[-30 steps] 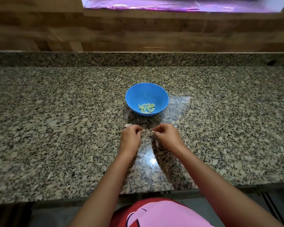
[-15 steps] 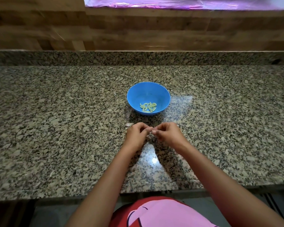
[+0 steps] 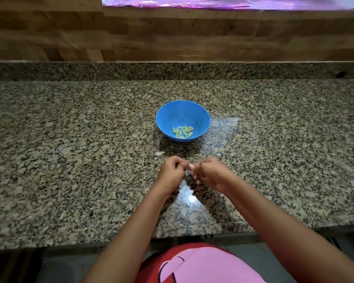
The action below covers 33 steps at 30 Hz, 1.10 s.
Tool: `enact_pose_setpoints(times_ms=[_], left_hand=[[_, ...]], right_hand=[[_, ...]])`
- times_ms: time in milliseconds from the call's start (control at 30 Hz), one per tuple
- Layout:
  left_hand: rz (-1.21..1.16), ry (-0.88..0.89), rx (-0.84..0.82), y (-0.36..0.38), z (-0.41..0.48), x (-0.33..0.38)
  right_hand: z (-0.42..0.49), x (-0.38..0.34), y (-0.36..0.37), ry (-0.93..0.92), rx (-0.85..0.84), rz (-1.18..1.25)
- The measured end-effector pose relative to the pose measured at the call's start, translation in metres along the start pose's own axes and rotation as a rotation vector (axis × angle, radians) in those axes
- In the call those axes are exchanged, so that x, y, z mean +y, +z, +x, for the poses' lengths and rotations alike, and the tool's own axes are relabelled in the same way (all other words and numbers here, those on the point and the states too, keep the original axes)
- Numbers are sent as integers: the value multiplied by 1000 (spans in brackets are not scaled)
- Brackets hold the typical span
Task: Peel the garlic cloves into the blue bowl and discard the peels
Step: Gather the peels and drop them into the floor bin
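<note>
A blue bowl (image 3: 183, 111) stands on the granite counter and holds several peeled, pale green-yellow garlic cloves (image 3: 183, 131). Just in front of it my left hand (image 3: 171, 172) and my right hand (image 3: 207, 172) meet with curled fingers. Between their fingertips they pinch a small pale garlic clove (image 3: 191, 166), mostly hidden by the fingers. An unpeeled clove or piece of peel (image 3: 159, 153) lies on the counter to the left of my left hand, near the bowl's shadow.
The speckled granite counter (image 3: 70, 160) stretches wide to both sides, with a raised granite lip and a wooden wall behind. A tiny scrap of peel (image 3: 219, 154) lies right of the bowl's shadow. The counter's front edge runs below my forearms.
My hands have come closer together, from slightly apart to fingertips meeting on the clove. The bowl and its cloves stay where they were.
</note>
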<state>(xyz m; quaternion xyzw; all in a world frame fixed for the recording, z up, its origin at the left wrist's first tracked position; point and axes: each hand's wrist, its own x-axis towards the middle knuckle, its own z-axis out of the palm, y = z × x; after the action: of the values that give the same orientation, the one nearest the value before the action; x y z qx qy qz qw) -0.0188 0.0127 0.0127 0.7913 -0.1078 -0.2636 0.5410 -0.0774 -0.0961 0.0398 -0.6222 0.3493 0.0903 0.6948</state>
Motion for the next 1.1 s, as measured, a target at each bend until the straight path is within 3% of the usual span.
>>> enact_pose_setpoints(times_ms=[133, 433, 600, 733, 800, 933, 1100], left_hand=[[-74, -105, 42, 3, 1, 1], [-148, -125, 68, 13, -13, 10], [95, -57, 140, 18, -12, 10], [60, -61, 192, 12, -10, 5], [-70, -86, 166, 4, -7, 1], [-350, -131, 32, -3, -7, -5], [-259, -102, -55, -3, -11, -6]], right_hand=[[-1, 8, 2, -329, 170, -550], [-11, 6, -5, -287, 63, -358], [-10, 7, -1, -512, 292, -832], [-11, 10, 3, -483, 266, -721], [-12, 13, -1, -415, 235, -668], [-13, 12, -9, -380, 208, -897], [-15, 14, -8, -435, 265, -862]])
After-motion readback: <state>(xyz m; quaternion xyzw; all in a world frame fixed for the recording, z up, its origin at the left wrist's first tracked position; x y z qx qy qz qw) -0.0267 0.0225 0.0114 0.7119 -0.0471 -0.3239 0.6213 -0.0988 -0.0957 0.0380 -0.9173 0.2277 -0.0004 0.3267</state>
